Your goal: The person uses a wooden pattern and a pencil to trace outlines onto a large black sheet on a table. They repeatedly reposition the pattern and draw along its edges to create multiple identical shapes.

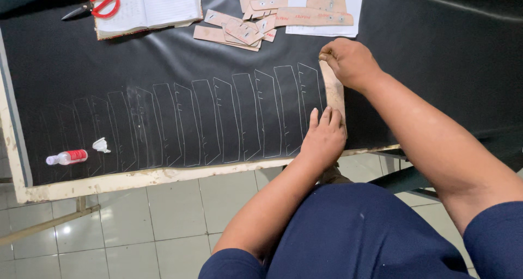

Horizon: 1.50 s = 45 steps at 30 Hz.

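The cardboard template [333,93] was partly hidden, pressed flat near the worktop's [136,178] front edge by the open left hand [324,137] and pinched at its top by the right hand [348,61].

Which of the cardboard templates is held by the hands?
The long narrow cardboard template at the right end of the traced outlines; both hands press it flat, while the others lie piled above.

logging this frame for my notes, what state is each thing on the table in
cardboard template: flat on the black sheet, pinned under both hands
left hand: fingers flat on the template's lower end
right hand: fingers pinched at its top end
black sheet: spread flat, row of traced outlines
notebook: lying open
red scissors: lying on the notebook's edge
small bottle: on its side, cap off
cap: loose beside it
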Motion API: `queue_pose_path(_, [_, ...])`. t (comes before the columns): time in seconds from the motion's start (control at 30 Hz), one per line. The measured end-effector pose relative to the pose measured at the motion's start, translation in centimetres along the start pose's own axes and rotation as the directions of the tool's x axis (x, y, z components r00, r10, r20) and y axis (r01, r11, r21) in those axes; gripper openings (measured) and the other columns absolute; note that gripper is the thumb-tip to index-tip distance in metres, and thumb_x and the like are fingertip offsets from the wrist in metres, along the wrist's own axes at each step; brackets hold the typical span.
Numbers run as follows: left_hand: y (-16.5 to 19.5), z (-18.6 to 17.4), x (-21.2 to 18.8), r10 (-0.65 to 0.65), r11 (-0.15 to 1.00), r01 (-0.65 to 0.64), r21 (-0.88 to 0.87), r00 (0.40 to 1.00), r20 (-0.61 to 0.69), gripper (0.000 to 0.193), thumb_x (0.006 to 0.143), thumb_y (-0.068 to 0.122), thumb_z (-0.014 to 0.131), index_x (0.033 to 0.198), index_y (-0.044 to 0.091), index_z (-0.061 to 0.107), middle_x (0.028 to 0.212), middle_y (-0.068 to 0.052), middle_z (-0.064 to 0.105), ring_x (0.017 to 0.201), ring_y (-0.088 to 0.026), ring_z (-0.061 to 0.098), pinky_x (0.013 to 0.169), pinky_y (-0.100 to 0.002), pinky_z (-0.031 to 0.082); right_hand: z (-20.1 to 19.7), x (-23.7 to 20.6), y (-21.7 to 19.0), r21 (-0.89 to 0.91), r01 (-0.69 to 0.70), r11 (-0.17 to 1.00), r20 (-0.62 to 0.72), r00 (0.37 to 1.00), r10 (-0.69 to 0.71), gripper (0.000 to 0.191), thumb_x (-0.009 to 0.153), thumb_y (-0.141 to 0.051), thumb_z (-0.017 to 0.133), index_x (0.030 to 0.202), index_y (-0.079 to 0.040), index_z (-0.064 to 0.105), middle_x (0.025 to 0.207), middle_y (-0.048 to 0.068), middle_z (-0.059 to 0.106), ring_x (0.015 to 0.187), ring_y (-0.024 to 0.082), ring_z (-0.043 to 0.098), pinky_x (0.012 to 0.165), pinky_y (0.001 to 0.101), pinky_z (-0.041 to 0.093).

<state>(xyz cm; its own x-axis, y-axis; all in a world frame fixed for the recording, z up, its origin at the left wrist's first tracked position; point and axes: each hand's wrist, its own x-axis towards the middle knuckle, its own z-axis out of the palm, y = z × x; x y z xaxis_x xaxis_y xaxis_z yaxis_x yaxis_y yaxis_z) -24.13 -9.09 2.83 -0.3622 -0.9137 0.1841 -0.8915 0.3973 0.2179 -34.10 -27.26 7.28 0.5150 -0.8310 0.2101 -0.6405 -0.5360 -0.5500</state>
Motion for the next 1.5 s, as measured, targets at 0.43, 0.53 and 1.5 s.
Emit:
queue_pose_path(0.43, [-0.3,-1.2,0.3,-0.02,0.999,0.022,-0.037,0.998,0.059,0.033,0.092,0.018,0.055,0.119,0.004,0.07,0.15,-0.015,0.051,0.141,-0.025,0.05,0.117,-0.063,0.03,-2.1,-2.3,1.4,-0.06,-0.104,0.993,-0.05,0.994,0.101,0.019,0.103,-0.022,0.068,0.107,-0.006,0.076,0.103,0.016,0.073,0.092,0.036,0.07,0.081,0.0449,0.054])
queue_pose_path(0.53, [-0.5,-1.7,0.3,-0.016,0.997,0.023,-0.074,0.994,0.107,0.032,0.09,0.015,0.056,0.117,0.006,0.069,0.149,-0.013,0.05,0.142,-0.025,0.048,0.117,-0.064,0.029,-2.2,-3.8,1.1,-0.042,-0.1,0.994,-0.041,0.994,0.098,0.018,0.103,-0.021,0.067,0.107,-0.006,0.076,0.103,0.016,0.073,0.092,0.036,0.07,0.081,0.0448,0.055])
queue_pose_path(1.5, [-2.7,-4.2,0.4,0.022,0.97,0.04,-0.238,0.967,0.254,0.025,0.081,0.011,0.072,0.104,0.019,0.079,0.144,0.002,0.055,0.132,-0.016,0.053,0.111,-0.056,0.029,-1.9,-21.7,-7.1,0.08,-0.221,0.972,0.05,0.975,0.218,0.018,0.098,-0.021,0.065,0.105,-0.006,0.073,0.098,0.01,0.073,0.084,0.027,0.072,0.075,0.0363,0.056])
